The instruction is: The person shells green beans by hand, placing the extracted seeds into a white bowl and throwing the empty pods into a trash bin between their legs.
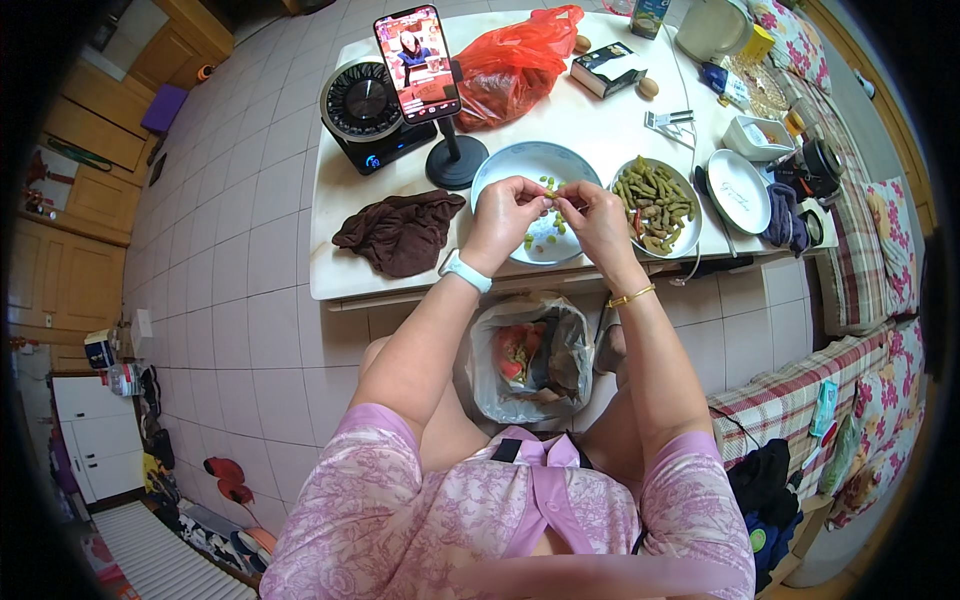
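Over a large pale blue bowl (536, 161), my left hand (510, 217) and my right hand (598, 217) meet at the fingertips. Between them they pinch a small soybean pod (551, 196). Loose green beans (552, 238) lie in the bowl beneath my fingers. Just right of it stands a white bowl heaped with cooked soybean pods (656, 199), with a red chili among them. A lined trash bin (486, 382) with waste inside is on the floor between my legs.
A phone (420, 64) on a round-based stand (456, 161) is behind the bowl, beside an electric cooker (364, 105). A brown cloth (401, 232) lies left. Behind are a red plastic bag (514, 67), a box (608, 69) and an egg (649, 88); a white plate (738, 191) sits right.
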Demonstrator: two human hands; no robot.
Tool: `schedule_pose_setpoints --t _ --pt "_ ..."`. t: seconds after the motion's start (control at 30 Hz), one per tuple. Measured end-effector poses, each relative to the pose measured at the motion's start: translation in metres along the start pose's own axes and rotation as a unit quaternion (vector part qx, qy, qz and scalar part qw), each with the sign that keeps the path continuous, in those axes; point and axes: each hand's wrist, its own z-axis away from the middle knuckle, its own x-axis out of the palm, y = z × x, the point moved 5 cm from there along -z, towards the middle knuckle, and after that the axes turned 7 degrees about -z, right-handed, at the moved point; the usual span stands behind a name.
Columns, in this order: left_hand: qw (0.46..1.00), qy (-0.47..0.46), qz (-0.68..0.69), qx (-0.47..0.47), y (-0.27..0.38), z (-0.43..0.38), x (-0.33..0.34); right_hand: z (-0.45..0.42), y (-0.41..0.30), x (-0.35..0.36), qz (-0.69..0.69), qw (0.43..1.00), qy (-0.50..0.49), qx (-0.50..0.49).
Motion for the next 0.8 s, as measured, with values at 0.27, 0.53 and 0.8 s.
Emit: schedule_pose_setpoints --t 0.27,0.53,0.8 --pt "0.998 0.000 -0.046 0.033 0.001 0.000 -0.001 0.001 -0.002 0.001 0.039 0.999 0.001 -0.019" --pt "0.996 -0.020 -0.085 0.037 0.006 0.003 0.005 0.007 -0.027 -0.001 0.217 0.961 0.033 -0.169" --pt "0.999 -0.044 0.013 -0.021 -0.003 -0.002 0.005 0.007 -0.032 -0.004 0.200 0.961 0.053 -0.186"
